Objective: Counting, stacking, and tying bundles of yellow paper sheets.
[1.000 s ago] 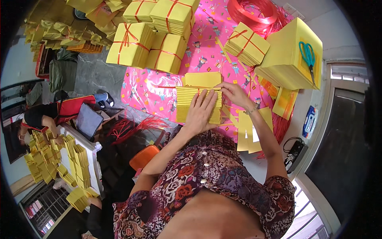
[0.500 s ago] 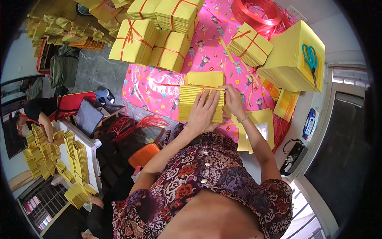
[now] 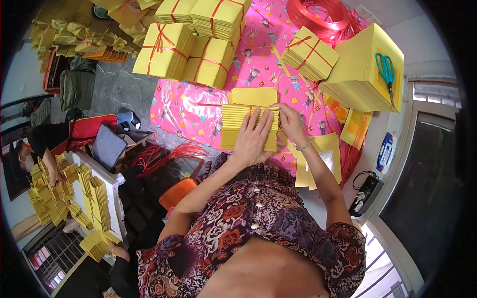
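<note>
Close in front of a flowered shirt (image 3: pixel 238 208), at the near edge of a bench (image 3: pixel 184 114) with a pink patterned cover, lies a ridged stack of yellow paper (image 3: pixel 231 124). The left hand (image 3: pixel 251 139) rests flat on it, fingers out straight, so this grip clasps nothing. The right hand (image 3: pixel 291 124), a bracelet (image 3: pixel 302 146) at its wrist, is at the stack's far right corner; thumb and fingertips are bent close together, but whether that grip pinches paper or ribbon cannot be told. Loose yellow sheets (image 3: pixel 304 171) lie to the right, partly under the forearm. A red ribbon (image 3: pixel 210 105) runs along the stack's far edge, one end poking out to the left, and just beyond is a flat yellow piece (image 3: pixel 254 94). Farther back on the right, a tall yellow pile (image 3: pixel 350 69) carries scissors (image 3: pixel 390 82) with teal handles, with a tied bundle (image 3: pixel 312 52) just beside it. Farther left, more yellow bundles (image 3: pixel 161 54), tied with red ribbon, stand close together. A red coil (image 3: pixel 318 22) lies toward the far right. Away to the left, a white bench (image 3: pixel 117 211) bears folded yellow paper (image 3: pixel 97 198); a person in red and black (image 3: pixel 94 130) bends over it, and another person's hand (image 3: pixel 118 249) touches the paper.
</note>
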{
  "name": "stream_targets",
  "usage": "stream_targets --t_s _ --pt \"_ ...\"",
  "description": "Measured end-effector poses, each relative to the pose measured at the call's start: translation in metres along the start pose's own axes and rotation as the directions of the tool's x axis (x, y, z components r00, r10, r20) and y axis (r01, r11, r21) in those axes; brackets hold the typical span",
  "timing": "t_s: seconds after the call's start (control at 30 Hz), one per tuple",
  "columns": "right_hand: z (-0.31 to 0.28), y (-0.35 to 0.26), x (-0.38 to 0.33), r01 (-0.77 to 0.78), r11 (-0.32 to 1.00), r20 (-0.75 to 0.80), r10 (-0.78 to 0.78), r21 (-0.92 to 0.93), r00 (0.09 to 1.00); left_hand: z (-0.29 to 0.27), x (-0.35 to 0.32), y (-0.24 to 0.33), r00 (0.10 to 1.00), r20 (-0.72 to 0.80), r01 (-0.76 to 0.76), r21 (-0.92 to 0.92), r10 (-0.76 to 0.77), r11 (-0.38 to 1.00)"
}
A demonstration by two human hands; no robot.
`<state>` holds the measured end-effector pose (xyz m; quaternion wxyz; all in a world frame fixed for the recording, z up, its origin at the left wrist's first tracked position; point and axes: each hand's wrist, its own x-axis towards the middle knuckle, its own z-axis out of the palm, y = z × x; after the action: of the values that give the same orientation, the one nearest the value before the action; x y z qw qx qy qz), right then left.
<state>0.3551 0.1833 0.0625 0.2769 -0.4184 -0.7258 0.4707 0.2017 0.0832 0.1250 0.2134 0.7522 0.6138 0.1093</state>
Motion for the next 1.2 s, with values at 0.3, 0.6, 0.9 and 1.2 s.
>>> stream_targets --t_s 0.3,0.6,0.9,1.2 --pt "0.0 0.009 0.0 -0.061 0.997 0.025 0.06 0.038 0.998 0.0 0.001 -0.002 1.0 -0.007 -0.023 0.001 0.023 1.0" --pt "0.017 0.006 -0.039 -0.198 0.948 -0.091 0.227 0.251 0.97 -0.009 -0.024 -0.041 0.893 -0.428 0.027 -0.254 -0.137 0.967" --pt "0.053 -0.009 -0.081 -0.386 0.89 -0.161 0.429 0.242 0.889 0.022 -0.045 -0.065 0.791 0.124 0.291 -0.937 -0.599 0.191" --pt "0.052 -0.014 -0.084 -0.384 0.915 -0.112 0.398 0.125 0.911 0.036 -0.043 -0.071 0.802 -0.017 0.264 -0.887 -0.597 0.38"
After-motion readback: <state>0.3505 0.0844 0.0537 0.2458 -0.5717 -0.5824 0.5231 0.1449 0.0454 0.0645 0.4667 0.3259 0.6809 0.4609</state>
